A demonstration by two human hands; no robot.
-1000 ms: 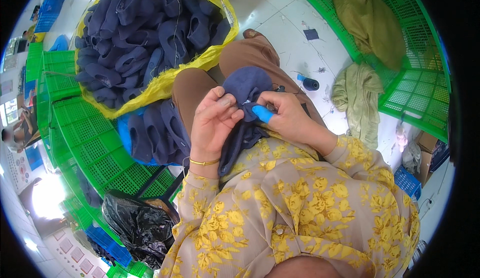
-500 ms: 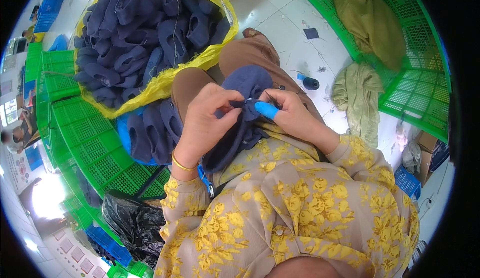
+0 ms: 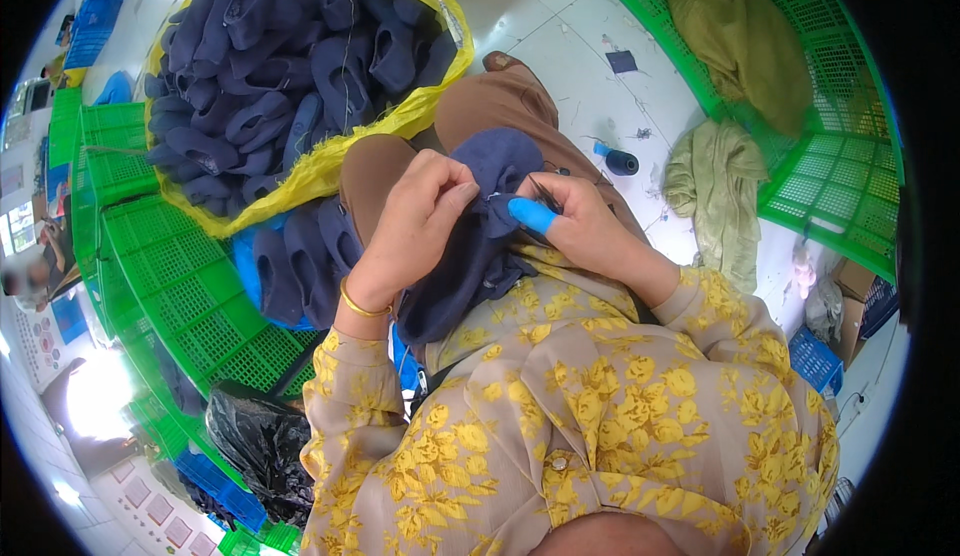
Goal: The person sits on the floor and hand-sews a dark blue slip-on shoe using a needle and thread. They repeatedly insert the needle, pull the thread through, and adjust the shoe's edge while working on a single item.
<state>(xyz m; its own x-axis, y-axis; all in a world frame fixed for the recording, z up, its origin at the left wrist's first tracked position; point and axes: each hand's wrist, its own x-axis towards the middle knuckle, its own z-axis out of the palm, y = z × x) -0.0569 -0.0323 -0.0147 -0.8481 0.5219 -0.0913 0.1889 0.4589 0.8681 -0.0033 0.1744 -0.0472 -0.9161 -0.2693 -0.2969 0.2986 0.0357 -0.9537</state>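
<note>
The person sits with both forearms coming up from six o'clock, bent inward over the lap. The left hand [image 3: 420, 221] pinches a fold of the navy fabric piece [image 3: 470, 246], thumb against curled fingers, a gold bangle [image 3: 360, 306] on the wrist. The right hand [image 3: 575, 221], at three o'clock of it, grips small thread snips [image 3: 545, 194] at the cloth, a blue fingertip cover [image 3: 533, 216] showing. The fabric drapes over the lap. At ten o'clock sits a yellow sack [image 3: 330, 161] of navy pieces.
</note>
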